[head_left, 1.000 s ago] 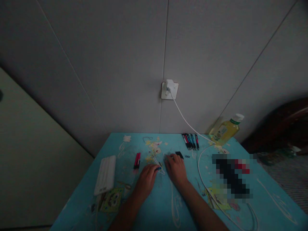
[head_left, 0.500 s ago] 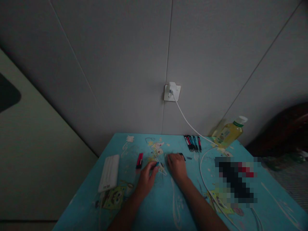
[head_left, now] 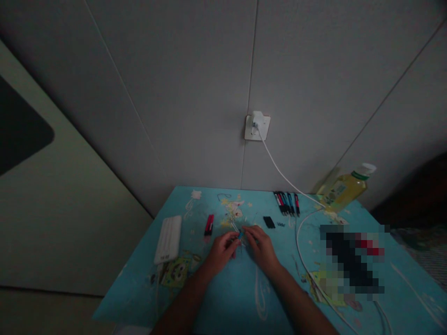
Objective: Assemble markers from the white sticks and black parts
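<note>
Near the middle of the table, my left hand (head_left: 222, 249) pinches a small blue pen barrel (head_left: 240, 235) between thumb and fingers. Close by on its right is my right hand (head_left: 260, 245), fingertips drawn together at the barrel; whatever they hold is too small to make out. Thin white pen refills (head_left: 234, 226) lie just beyond the hands, partly hidden. Red pen barrels (head_left: 210, 221) with dark ends rest to the left. Black pen grips (head_left: 268, 222) sit in a small group on the right, beside tiny dark springs (head_left: 281, 224).
Several pens (head_left: 287, 204) lie in a row at the back. A white power bank (head_left: 168, 239) is at left. A yellow liquid bottle (head_left: 344, 191) stands back right. A white cable (head_left: 279, 172) runs from the wall socket (head_left: 257, 127) across the table, near a blurred dark object (head_left: 351, 260).
My right hand has left the black grips, uncovering them, and come to the blue barrel in my left hand. The view has shifted slightly, moving the scene rightward.
</note>
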The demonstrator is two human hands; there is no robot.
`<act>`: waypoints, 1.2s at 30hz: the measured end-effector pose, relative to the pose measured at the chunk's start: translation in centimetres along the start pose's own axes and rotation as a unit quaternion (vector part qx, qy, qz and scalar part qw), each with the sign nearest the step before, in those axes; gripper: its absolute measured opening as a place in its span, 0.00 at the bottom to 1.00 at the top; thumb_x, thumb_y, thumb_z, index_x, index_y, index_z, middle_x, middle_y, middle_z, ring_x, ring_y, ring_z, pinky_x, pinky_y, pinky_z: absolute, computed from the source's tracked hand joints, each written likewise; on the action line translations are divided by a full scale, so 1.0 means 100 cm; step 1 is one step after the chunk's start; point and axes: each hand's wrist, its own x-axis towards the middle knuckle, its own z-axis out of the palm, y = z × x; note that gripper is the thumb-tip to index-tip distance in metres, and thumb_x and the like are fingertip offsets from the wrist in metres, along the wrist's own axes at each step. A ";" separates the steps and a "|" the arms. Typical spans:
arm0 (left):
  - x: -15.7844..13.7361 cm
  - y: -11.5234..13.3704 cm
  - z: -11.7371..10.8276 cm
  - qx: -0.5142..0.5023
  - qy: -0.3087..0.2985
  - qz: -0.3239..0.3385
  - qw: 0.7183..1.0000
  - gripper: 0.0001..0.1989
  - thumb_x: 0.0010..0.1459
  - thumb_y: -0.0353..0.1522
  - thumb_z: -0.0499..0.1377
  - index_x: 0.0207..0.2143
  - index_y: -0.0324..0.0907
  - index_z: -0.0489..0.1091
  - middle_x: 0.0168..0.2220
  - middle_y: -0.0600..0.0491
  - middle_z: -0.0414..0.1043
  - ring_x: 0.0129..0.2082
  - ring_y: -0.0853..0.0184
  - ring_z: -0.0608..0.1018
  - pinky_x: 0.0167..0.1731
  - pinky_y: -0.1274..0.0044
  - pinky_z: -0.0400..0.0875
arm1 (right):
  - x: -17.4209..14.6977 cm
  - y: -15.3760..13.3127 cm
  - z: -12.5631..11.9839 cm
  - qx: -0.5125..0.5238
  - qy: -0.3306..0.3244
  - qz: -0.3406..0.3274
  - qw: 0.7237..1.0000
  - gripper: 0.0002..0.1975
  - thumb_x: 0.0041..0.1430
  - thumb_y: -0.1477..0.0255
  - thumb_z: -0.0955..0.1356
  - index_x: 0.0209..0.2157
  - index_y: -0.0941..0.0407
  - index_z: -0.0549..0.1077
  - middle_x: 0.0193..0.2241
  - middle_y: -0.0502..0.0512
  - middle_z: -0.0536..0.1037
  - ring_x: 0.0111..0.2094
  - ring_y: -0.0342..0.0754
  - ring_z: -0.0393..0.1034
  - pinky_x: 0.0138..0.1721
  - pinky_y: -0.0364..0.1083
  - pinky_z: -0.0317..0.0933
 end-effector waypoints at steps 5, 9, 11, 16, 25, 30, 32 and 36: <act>0.001 0.004 -0.002 0.043 0.021 0.026 0.999 0.17 0.62 0.41 0.59 0.48 0.40 0.73 0.42 0.48 0.77 0.35 0.65 0.78 0.36 0.75 0.72 | -0.003 0.000 0.003 0.008 0.013 0.019 1.000 0.12 0.67 0.67 0.63 0.47 0.52 0.76 0.38 0.57 0.77 0.40 0.50 0.72 0.43 0.49 0.68; 0.002 0.007 -0.003 0.054 0.024 0.038 0.997 0.15 0.63 0.39 0.59 0.48 0.41 0.73 0.43 0.48 0.77 0.42 0.62 0.78 0.44 0.72 0.71 | -0.003 0.004 0.003 0.007 0.018 0.025 0.999 0.09 0.66 0.67 0.65 0.41 0.53 0.77 0.36 0.56 0.77 0.38 0.49 0.72 0.40 0.48 0.68; 0.002 0.007 -0.002 0.055 0.021 0.039 0.997 0.15 0.63 0.39 0.59 0.48 0.41 0.73 0.43 0.48 0.77 0.41 0.62 0.78 0.44 0.72 0.71 | -0.003 0.007 0.001 -0.004 0.014 0.010 1.000 0.09 0.66 0.68 0.65 0.40 0.53 0.78 0.38 0.57 0.77 0.41 0.50 0.72 0.44 0.49 0.68; 0.001 0.010 -0.001 0.053 0.022 0.036 0.998 0.14 0.63 0.38 0.58 0.48 0.41 0.73 0.44 0.49 0.77 0.43 0.62 0.78 0.45 0.73 0.71 | -0.003 0.012 0.001 -0.023 0.007 -0.016 1.000 0.12 0.67 0.70 0.64 0.45 0.51 0.79 0.40 0.58 0.77 0.42 0.50 0.72 0.45 0.50 0.68; 0.000 0.008 0.001 0.028 0.024 0.021 0.999 0.15 0.63 0.40 0.58 0.47 0.41 0.73 0.38 0.50 0.77 0.29 0.68 0.77 0.30 0.78 0.71 | -0.010 0.013 0.003 -0.055 0.001 -0.040 0.998 0.15 0.68 0.73 0.63 0.52 0.50 0.75 0.45 0.56 0.79 0.47 0.51 0.73 0.51 0.51 0.67; 0.002 0.005 -0.001 -0.014 0.079 0.023 0.996 0.20 0.67 0.43 0.53 0.55 0.41 0.64 0.35 0.52 0.73 0.25 0.70 0.76 0.27 0.78 0.70 | -0.010 0.010 0.008 -0.124 -0.012 -0.014 0.992 0.13 0.68 0.71 0.64 0.50 0.52 0.75 0.44 0.57 0.79 0.44 0.51 0.73 0.49 0.52 0.66; 0.004 0.008 -0.005 -0.047 0.144 0.046 0.987 0.24 0.67 0.42 0.52 0.61 0.43 0.57 0.39 0.51 0.73 0.30 0.69 0.78 0.34 0.75 0.73 | -0.010 0.004 0.013 -0.177 -0.049 -0.025 0.983 0.09 0.66 0.70 0.66 0.44 0.52 0.77 0.41 0.57 0.78 0.43 0.52 0.71 0.47 0.52 0.66; 0.007 0.015 -0.012 -0.100 0.224 0.091 0.965 0.23 0.67 0.42 0.53 0.60 0.44 0.58 0.36 0.53 0.71 0.32 0.69 0.76 0.40 0.74 0.71 | -0.011 -0.006 0.023 -0.269 -0.073 -0.007 0.960 0.04 0.62 0.71 0.69 0.38 0.52 0.78 0.37 0.56 0.75 0.42 0.53 0.69 0.46 0.52 0.63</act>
